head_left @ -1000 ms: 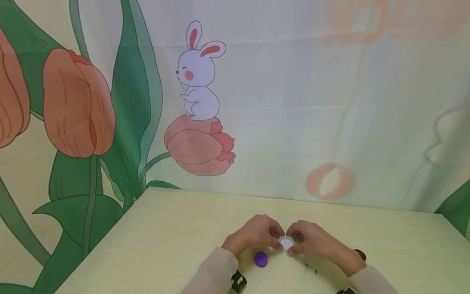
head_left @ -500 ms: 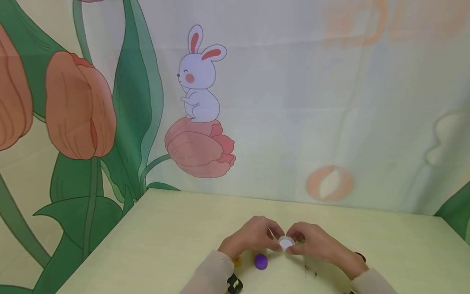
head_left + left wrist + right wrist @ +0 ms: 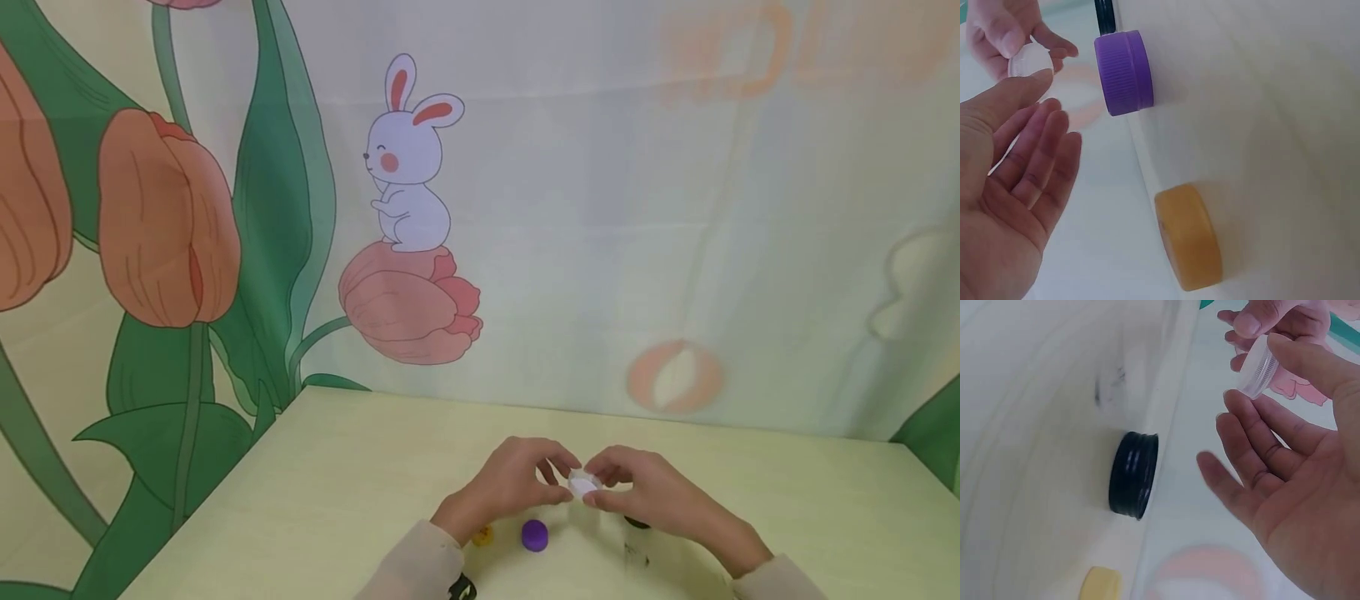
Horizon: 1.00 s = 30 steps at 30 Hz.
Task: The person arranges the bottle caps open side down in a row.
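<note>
A small, clear-white ribbed bottle cap [image 3: 585,485] is held between both hands in the head view, tilted above the table. My left hand [image 3: 521,479] pinches its left edge, and in the left wrist view the thumb [image 3: 1032,87] lies over the cap's near side. From the right, my right hand [image 3: 652,487] grips the cap between thumb and fingers. The right wrist view shows that thumb on the ribbed side of the cap [image 3: 1258,367], with the other fingers spread loosely below. Under the left hand stands a purple ribbed cap [image 3: 535,536].
A yellow-orange cap [image 3: 1189,237] sits on the table by the left wrist. Beneath the right hand is a black lid [image 3: 1134,475], with dark marks [image 3: 1110,387] beside it. Another yellow piece [image 3: 1100,584] shows at the frame's bottom. A printed cloth [image 3: 570,208] hangs behind the table [image 3: 390,442].
Both hands have risen a little with the white cap, which now tilts more. The left wrist has shifted left, uncovering more of the yellow cap. The black lid now shows beneath the right hand.
</note>
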Each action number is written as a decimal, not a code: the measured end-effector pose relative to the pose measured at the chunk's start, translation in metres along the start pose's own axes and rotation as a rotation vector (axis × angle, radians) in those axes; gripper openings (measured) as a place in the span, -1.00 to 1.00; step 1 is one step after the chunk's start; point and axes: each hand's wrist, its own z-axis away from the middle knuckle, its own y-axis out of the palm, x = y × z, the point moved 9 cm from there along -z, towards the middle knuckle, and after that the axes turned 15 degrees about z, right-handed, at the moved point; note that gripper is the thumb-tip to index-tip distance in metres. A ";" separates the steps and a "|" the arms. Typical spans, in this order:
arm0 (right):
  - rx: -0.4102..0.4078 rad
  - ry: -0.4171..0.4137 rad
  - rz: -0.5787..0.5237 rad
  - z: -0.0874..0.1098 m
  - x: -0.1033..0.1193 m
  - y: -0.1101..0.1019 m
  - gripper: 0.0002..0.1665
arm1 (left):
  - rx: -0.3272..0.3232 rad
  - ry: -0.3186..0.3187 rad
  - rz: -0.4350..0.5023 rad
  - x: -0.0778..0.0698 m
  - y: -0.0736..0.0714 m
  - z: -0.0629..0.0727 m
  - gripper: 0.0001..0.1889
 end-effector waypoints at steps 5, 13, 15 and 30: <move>0.007 0.003 -0.013 0.001 0.003 -0.001 -0.70 | -0.046 0.053 0.058 -0.005 -0.003 0.004 -0.72; 0.030 0.051 -0.070 0.001 0.001 0.000 -0.73 | -0.083 0.081 0.121 -0.009 -0.007 0.006 -0.81; 0.030 0.051 -0.081 0.001 0.000 0.000 -0.73 | -0.086 0.081 0.124 -0.009 -0.008 0.006 -0.84; -0.120 -0.004 -0.045 0.002 -0.001 -0.012 -0.87 | -0.127 0.006 0.126 0.001 -0.010 0.004 -0.90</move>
